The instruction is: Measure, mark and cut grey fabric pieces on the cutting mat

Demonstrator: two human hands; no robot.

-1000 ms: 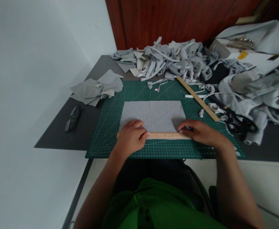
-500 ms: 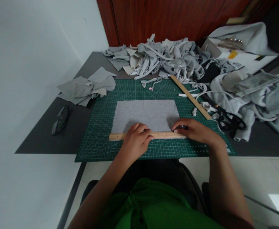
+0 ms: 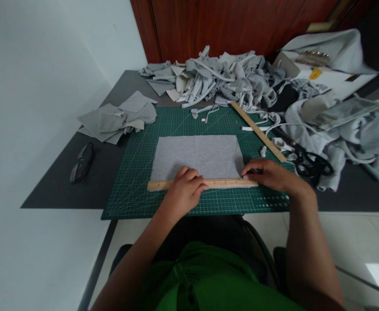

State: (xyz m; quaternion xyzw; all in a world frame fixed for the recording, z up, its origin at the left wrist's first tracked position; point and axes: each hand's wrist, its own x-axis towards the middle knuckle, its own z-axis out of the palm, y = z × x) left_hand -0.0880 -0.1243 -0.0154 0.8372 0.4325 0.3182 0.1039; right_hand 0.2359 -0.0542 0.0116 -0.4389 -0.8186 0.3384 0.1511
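Note:
A light grey rectangle of fabric [image 3: 197, 155] lies flat on the green cutting mat [image 3: 127, 194]. Along its near edge runs a wooden ruler [image 3: 223, 183]. My left hand [image 3: 186, 190] presses the ruler down near its middle, fingers bent over it. At the ruler's right end, my right hand [image 3: 267, 175] has its fingers pinched together by the fabric's right edge. Something small and dark shows between those fingers, too unclear to name.
A second wooden ruler [image 3: 257, 131] lies slanted on the mat, with black scissors [image 3: 309, 162] beside it. Grey scraps [image 3: 205, 77] are heaped at the back, more cloth [image 3: 354, 125] at right. Fabric pieces [image 3: 115, 116] and glasses [image 3: 82, 163] are at left.
My right hand has slid a little to the right along the ruler, uncovering more of its right end. My left hand stays on the ruler.

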